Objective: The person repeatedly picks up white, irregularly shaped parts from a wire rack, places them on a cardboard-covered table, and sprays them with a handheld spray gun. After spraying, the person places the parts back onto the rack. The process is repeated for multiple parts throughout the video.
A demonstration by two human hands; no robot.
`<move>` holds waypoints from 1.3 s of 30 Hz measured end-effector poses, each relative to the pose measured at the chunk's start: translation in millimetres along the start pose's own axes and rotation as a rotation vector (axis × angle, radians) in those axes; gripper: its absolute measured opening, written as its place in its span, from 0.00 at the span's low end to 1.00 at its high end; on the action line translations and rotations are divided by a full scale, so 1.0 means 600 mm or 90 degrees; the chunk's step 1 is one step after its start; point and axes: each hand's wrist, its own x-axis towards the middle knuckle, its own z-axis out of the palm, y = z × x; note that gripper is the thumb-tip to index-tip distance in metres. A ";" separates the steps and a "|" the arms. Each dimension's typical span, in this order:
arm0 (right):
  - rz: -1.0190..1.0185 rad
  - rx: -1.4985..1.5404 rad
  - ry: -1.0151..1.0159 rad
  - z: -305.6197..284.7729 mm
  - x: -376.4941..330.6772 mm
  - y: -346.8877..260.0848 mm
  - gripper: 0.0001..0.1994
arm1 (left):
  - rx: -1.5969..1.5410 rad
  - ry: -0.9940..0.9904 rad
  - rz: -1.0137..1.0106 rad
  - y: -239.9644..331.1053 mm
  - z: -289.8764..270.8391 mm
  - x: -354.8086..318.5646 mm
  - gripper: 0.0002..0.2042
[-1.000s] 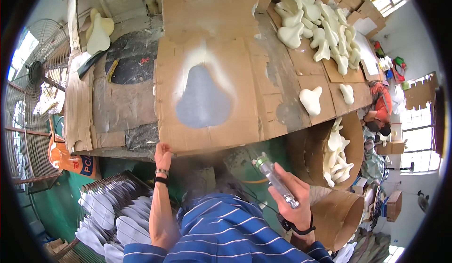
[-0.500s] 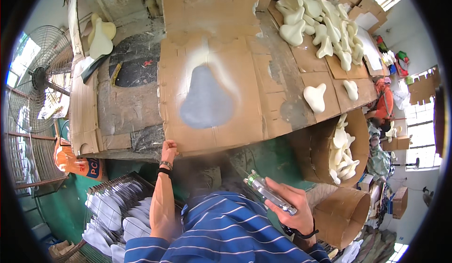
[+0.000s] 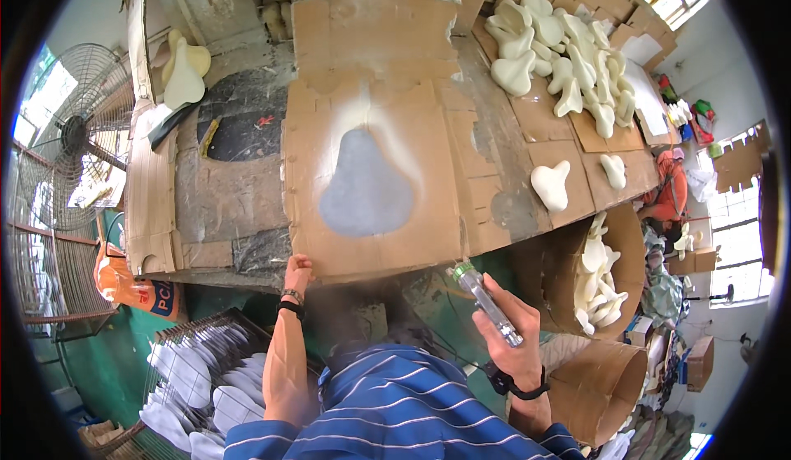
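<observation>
A grey pear-shaped patch lies on the brown cardboard sheet on the table, ringed by pale spray haze; I cannot tell whether it is a thin piece or only paint. My right hand is wrapped round a metal spray gun with a green part at its front. The gun is held in front of the table's near edge, right of the cardboard's front corner. My left hand is at the cardboard's front left corner with fingers curled together; what is between them, if anything, is hidden.
Cream saddle-shaped foam pieces are heaped at the table's far right, more in a cardboard drum. A second drum stands below. Grey saddle-shaped pieces fill a wire rack, lower left. A fan stands left; a person is at right.
The spray gun and my right hand have moved forward, toward the table's edge, with the gun's front turned more upward. My left hand stays at the corner. The view has shifted slightly.
</observation>
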 end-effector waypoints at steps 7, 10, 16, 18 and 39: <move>0.059 -0.007 -0.001 -0.016 -0.023 0.014 0.26 | -0.006 -0.027 -0.008 -0.005 -0.010 0.008 0.23; 0.055 0.018 -0.004 -0.010 -0.021 0.004 0.27 | -0.008 -0.026 -0.005 -0.009 -0.013 0.011 0.24; 0.025 0.022 -0.001 -0.013 -0.015 -0.008 0.28 | -0.001 -0.034 -0.011 -0.005 -0.010 0.013 0.24; 0.041 0.006 0.003 -0.021 -0.020 -0.001 0.28 | -0.010 -0.027 -0.016 -0.001 -0.009 0.009 0.25; 0.059 -0.057 -0.162 -0.076 -0.041 -0.018 0.28 | -0.003 -0.025 -0.037 0.008 -0.007 0.004 0.25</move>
